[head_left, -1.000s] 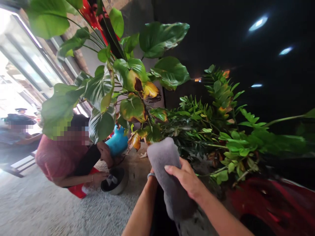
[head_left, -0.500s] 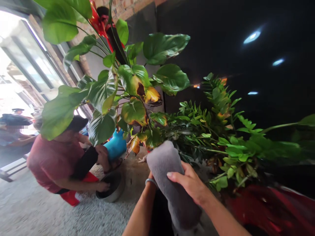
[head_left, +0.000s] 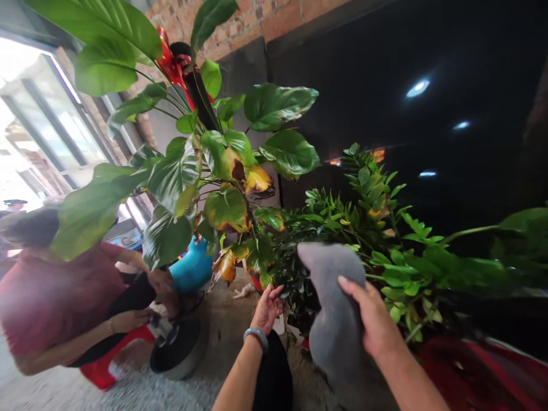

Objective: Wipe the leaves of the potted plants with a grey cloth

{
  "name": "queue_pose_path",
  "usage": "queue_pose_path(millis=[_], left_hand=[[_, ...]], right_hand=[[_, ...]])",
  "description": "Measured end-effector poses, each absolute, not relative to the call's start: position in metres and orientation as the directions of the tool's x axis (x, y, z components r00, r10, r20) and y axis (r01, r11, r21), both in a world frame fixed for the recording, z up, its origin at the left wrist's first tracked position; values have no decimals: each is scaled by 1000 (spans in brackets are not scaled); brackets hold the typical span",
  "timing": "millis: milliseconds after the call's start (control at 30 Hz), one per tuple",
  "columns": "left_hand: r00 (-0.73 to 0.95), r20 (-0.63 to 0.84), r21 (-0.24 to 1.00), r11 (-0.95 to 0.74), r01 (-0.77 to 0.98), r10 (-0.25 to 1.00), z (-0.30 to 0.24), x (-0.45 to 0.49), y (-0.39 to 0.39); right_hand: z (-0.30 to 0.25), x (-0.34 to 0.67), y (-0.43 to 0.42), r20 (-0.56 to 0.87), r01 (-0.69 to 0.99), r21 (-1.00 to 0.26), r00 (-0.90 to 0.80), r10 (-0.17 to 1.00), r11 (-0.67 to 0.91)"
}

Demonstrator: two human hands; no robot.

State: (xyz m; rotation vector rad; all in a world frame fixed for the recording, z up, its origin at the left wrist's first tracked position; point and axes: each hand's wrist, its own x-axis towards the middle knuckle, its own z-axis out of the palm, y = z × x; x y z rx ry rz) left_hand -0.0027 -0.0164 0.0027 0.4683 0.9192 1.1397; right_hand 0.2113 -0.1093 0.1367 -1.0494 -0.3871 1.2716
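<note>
My right hand (head_left: 377,319) grips a grey cloth (head_left: 331,308) and holds it up against the small-leaved green plant (head_left: 377,228). My left hand (head_left: 268,308), with a pale bangle on the wrist, reaches free of the cloth toward the lower leaves of the big-leaved plant (head_left: 222,171); its fingers are apart and hold nothing. Some of the big leaves are yellow and brown at the edges.
A person in a red top (head_left: 47,302) crouches at the left with hands at a dark round bowl (head_left: 175,348) on the gravel floor. A blue pot (head_left: 192,268) stands behind the leaves. A dark glossy wall fills the right; a red object (head_left: 483,371) lies low right.
My left hand has come off the cloth and moved toward the plant's lower leaves. My right hand has carried the cloth to the right, onto the small-leaved plant. The view has shifted.
</note>
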Motion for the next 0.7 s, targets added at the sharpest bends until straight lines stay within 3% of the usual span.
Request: queue_pose_path(millis=[100, 200, 333, 433, 600, 700], left_hand=[[126, -388, 742, 391, -544, 913, 3, 2, -16], [126, -398, 747, 401, -531, 909, 3, 4, -16], [119, -399, 746, 398, -534, 909, 4, 2, -17], [107, -411, 734, 399, -549, 905, 7, 2, -19], [101, -401, 743, 388, -544, 910, 9, 4, -20], [108, -390, 773, 388, -501, 915, 6, 4, -20]], right_hand=[[155, 210, -76, -361, -734, -679, 370, 856, 30], [133, 197, -72, -503, -802, -578, 202, 841, -152], [82, 180, -122, -609, -692, -608, 93, 788, -388], [77, 183, -148, -567, -676, -660, 162, 808, -328], [121, 200, -108, -440, -789, -614, 322, 838, -20], [115, 197, -90, -501, -791, -578, 151, 852, -200]])
